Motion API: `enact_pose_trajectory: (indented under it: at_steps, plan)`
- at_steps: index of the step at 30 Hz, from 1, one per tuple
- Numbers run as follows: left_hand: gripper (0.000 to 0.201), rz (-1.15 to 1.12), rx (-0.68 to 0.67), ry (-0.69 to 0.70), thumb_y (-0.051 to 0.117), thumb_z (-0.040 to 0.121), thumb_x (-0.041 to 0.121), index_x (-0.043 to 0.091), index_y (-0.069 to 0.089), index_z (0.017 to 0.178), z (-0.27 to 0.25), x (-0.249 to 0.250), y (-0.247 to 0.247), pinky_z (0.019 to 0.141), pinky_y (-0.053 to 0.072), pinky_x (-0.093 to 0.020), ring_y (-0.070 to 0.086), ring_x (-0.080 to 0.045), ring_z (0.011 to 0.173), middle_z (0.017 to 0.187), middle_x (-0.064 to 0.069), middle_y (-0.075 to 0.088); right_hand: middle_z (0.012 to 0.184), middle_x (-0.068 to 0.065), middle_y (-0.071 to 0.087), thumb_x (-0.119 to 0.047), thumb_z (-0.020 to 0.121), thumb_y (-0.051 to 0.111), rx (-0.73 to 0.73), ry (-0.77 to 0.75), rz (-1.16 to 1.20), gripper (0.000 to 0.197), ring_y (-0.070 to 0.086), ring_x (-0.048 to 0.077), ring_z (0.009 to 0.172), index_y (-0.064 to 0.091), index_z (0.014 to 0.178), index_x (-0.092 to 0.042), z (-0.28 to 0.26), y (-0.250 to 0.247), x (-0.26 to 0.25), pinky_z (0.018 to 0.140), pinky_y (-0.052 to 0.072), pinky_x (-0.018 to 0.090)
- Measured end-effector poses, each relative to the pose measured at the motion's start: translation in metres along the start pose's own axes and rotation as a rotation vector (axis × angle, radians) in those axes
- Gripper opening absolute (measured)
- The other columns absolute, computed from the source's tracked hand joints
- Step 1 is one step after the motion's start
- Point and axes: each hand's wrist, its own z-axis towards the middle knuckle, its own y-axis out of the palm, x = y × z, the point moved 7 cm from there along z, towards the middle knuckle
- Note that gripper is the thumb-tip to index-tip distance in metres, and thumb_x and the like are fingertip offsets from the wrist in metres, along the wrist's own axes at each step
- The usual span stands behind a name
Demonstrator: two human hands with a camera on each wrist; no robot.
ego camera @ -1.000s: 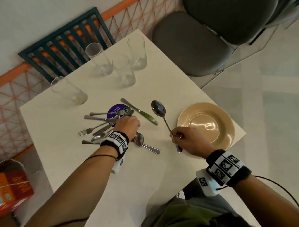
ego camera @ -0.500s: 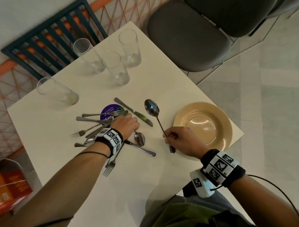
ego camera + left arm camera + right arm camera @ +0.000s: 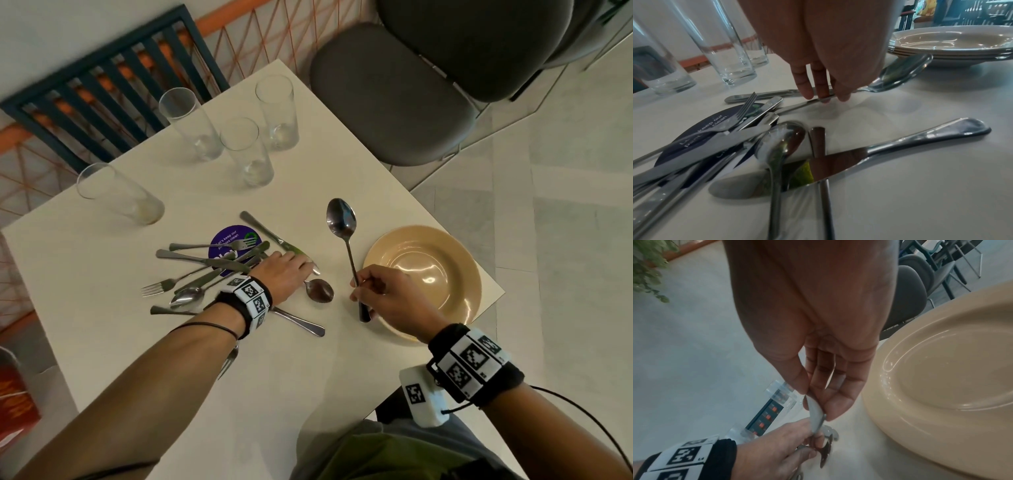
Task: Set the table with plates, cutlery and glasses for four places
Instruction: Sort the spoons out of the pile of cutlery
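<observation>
Since a second ago the left hand [image 3: 286, 274] has slid off the middle of the cutlery pile toward the stack of shallow tan ceramic plates [image 3: 455, 251]; its straight fingertips [image 3: 825, 95] now press a slim steel knife [image 3: 270, 236] that lies apart from the heap. The right hand [image 3: 390, 294] still pinches the thin handle of a long polished steel spoon [image 3: 342, 219] between thumb and fingers, just left of the plates, bowl pointing away from the person.

Sorting cutlery for the first place looks like the step in hand, and nothing is laid out yet. Next, the spoon probably needs setting down beside the plates, and the knife must be lifted off the smooth white table [image 3: 102, 335]. Flat, slippery metal gives little to pinch, so sliding or tipping it first may help.

Beyond the plates' left side, the tangled heap of steel forks, knives and spoons [image 3: 205, 274] covers a round purple sticker [image 3: 229, 240]. Four tall clear cylindrical glasses [image 3: 239, 150] stand farther off, ungrouped by place.
</observation>
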Motion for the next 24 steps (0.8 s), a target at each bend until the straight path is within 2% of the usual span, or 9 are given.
enact_pose_trajectory:
  at_steps: [3, 6, 10, 12, 14, 16, 20, 22, 24]
  plan:
    - [0.038, -0.062, 0.085, -0.020, 0.050, 0.089, 0.000, 0.013, 0.047, 0.125, -0.003, 0.000, -0.011, 0.090, 0.047, -0.035, 0.053, -0.023, 0.109, 0.123, -0.007, 0.051, 0.086, -0.008, 0.077, -0.011, 0.094, 0.060, 0.043, -0.003, 0.024, 0.010, 0.071, 0.011, 0.069, 0.066, 0.101, -0.015, -0.003, -0.004, -0.001, 0.067, 0.060, 0.026]
    - [0.039, -0.238, 0.157, -0.034, 0.049, 0.086, -0.005, 0.018, 0.050, 0.117, -0.007, 0.001, -0.018, 0.090, 0.046, -0.034, 0.051, -0.019, 0.106, 0.116, 0.000, 0.056, 0.084, -0.011, 0.076, -0.013, 0.094, 0.059, 0.075, -0.009, 0.025, 0.011, 0.071, 0.014, 0.071, 0.066, 0.101, -0.019, -0.005, -0.008, -0.001, 0.071, 0.062, 0.034]
    - [0.024, -0.544, 0.341, -0.146, 0.053, 0.095, 0.005, 0.018, 0.053, 0.115, -0.027, -0.002, -0.038, 0.089, 0.050, -0.037, 0.053, -0.017, 0.102, 0.110, 0.001, 0.060, 0.083, -0.005, 0.076, -0.009, 0.093, 0.060, 0.106, -0.004, 0.082, 0.012, 0.071, 0.024, 0.067, 0.067, 0.099, -0.016, -0.009, -0.012, -0.002, 0.071, 0.062, 0.043]
    - [0.017, -0.751, 0.467, -0.255, 0.056, 0.097, 0.013, 0.019, 0.056, 0.113, -0.047, -0.006, -0.047, 0.087, 0.051, -0.032, 0.058, -0.014, 0.097, 0.108, 0.001, 0.062, 0.084, -0.004, 0.076, -0.009, 0.094, 0.061, 0.105, 0.002, 0.111, 0.012, 0.071, 0.024, 0.069, 0.068, 0.100, -0.016, -0.010, -0.011, -0.002, 0.071, 0.062, 0.044]
    - [0.012, -1.005, 0.592, -0.344, 0.061, 0.095, 0.016, 0.020, 0.060, 0.107, -0.069, -0.006, -0.056, 0.085, 0.052, -0.022, 0.063, -0.007, 0.093, 0.102, 0.005, 0.067, 0.085, -0.001, 0.075, -0.011, 0.093, 0.063, 0.094, 0.007, 0.136, 0.012, 0.072, 0.023, 0.073, 0.069, 0.102, -0.016, -0.011, -0.008, -0.002, 0.071, 0.062, 0.044]
    - [0.011, -1.226, 0.656, -0.424, 0.066, 0.092, 0.016, 0.020, 0.064, 0.102, -0.083, -0.002, -0.059, 0.083, 0.052, -0.014, 0.065, -0.001, 0.089, 0.096, 0.007, 0.070, 0.088, 0.003, 0.075, -0.014, 0.093, 0.065, 0.067, -0.007, 0.131, 0.011, 0.072, 0.023, 0.077, 0.069, 0.103, -0.018, -0.012, -0.002, -0.006, 0.071, 0.063, 0.041]
    - [0.015, -1.606, 0.682, -0.499, 0.071, 0.088, 0.014, 0.014, 0.067, 0.103, -0.089, 0.013, -0.055, 0.076, 0.059, -0.025, 0.071, -0.015, 0.087, 0.093, -0.004, 0.073, 0.088, -0.001, 0.076, -0.018, 0.093, 0.066, 0.004, -0.082, 0.064, 0.012, 0.072, 0.016, 0.077, 0.069, 0.102, -0.025, -0.013, 0.015, -0.019, 0.073, 0.062, 0.037]
    - [0.016, -1.771, 0.700, -0.559, 0.071, 0.088, 0.011, 0.010, 0.067, 0.104, -0.091, 0.018, -0.050, 0.074, 0.059, -0.026, 0.073, -0.020, 0.086, 0.094, -0.010, 0.074, 0.086, 0.000, 0.076, -0.017, 0.092, 0.068, -0.026, -0.107, 0.078, 0.013, 0.072, 0.018, 0.077, 0.070, 0.102, -0.024, -0.014, 0.023, -0.023, 0.072, 0.063, 0.039]
    - [0.017, -1.894, 0.724, -0.625, 0.072, 0.087, 0.010, 0.009, 0.068, 0.104, -0.094, 0.023, -0.045, 0.074, 0.059, -0.027, 0.072, -0.020, 0.085, 0.096, -0.012, 0.073, 0.085, 0.006, 0.076, -0.013, 0.091, 0.068, -0.056, -0.105, 0.106, 0.014, 0.072, 0.023, 0.076, 0.072, 0.103, -0.019, -0.015, 0.031, -0.027, 0.070, 0.063, 0.041]
